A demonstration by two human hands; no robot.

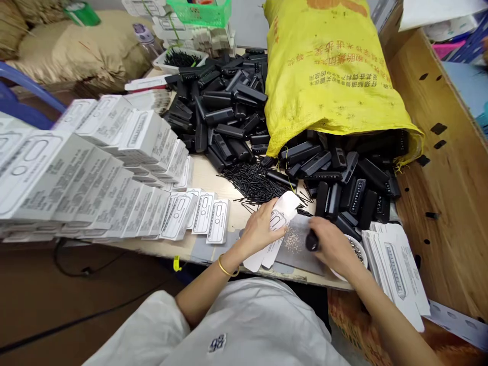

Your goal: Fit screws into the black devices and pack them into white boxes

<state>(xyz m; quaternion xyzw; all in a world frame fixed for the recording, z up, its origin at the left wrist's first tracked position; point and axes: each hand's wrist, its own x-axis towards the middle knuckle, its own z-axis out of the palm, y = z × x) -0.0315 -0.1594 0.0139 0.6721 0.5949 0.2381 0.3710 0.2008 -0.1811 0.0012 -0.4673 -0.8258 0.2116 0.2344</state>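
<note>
My left hand [259, 230], a gold bangle on its wrist, is closed on a white printed card [286, 204] held up at a slant. Below it, more white cards [268, 254] lie at the table's front edge. My right hand [331, 245] is closed around a black object with a rounded end [311, 241]; most of it is hidden by the fingers. Between the hands, small pale bits [293, 240] are scattered on a grey mat [303, 260]. Right of my right hand sits a white dish [362, 249] of small shiny pieces, partly covered by the arm.
Stacks of packed white cards [110, 188] fill the left. A heap of black plastic cases [221, 101] and thin black sticks [253, 185] lies behind. A yellow woven sack [331, 66] spills more cases. Printed cards [396, 269] are piled right, by a wooden panel [450, 178].
</note>
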